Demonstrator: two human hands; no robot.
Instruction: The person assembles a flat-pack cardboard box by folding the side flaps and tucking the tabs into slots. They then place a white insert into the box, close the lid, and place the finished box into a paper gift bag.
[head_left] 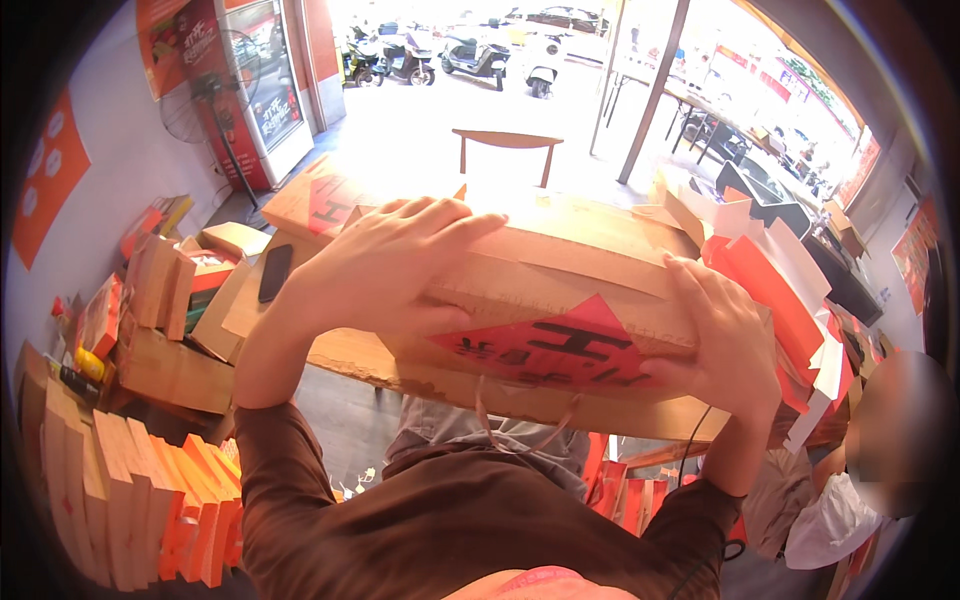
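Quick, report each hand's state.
Left hand: gripping the brown cardboard box with red diamond label.
Right hand: gripping the same box's right end.

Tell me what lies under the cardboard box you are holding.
Under the cardboard box, held by the left hand and right hand, a wooden table shows along its near edge. The tabletop directly beneath is covered, so anything there is hidden.

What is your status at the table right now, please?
Left hand flat on top of cardboard box. Right hand grips its right end. Box held above wooden table; phone lies left.
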